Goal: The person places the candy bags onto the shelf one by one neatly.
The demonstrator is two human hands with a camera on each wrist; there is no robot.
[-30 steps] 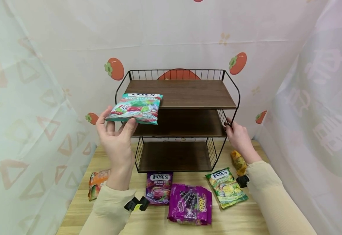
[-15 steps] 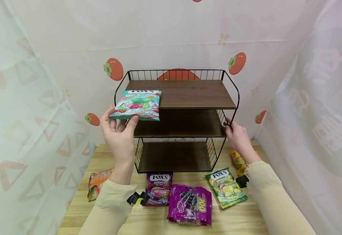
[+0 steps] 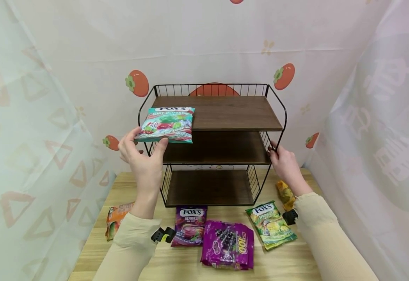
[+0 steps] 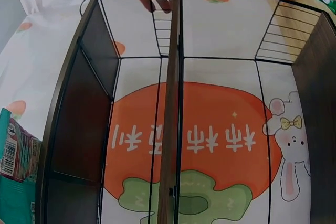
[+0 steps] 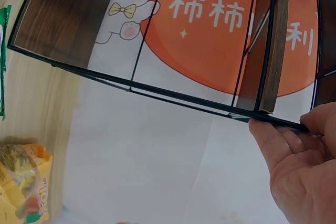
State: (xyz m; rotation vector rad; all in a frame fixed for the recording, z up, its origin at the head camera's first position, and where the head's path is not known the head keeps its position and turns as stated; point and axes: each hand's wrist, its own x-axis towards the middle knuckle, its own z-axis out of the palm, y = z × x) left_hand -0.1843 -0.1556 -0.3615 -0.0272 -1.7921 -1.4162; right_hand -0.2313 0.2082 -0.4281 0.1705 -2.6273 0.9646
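A teal candy bag [image 3: 166, 125], marked Fox's Mint Blossom, lies at the left end of the top shelf and overlaps its front edge in the head view. My left hand [image 3: 143, 164] holds its near-left corner, thumb on the front edge and fingers at the left side. Part of the bag [image 4: 18, 166] shows at the left of the left wrist view. Across the three-tier rack [image 3: 232, 111], with brown boards and black wire, my right hand [image 3: 284, 164] grips the right side frame at middle-shelf height. In the right wrist view its thumb and fingers close round the black rod [image 5: 283, 123].
Before the rack on the wooden table [image 3: 166, 265] lie a dark purple Berries bag [image 3: 190, 226], a bright purple bag [image 3: 227, 246] and a green-yellow Fox's bag [image 3: 271, 226]. A yellow bag [image 3: 285, 193] lies right, an orange one [image 3: 116, 218] left. Printed cloth walls surround it.
My left hand and the teal bag have moved slightly up and to the right, farther over the top shelf. The left fingers show less under the bag now. The right hand has kept its place.
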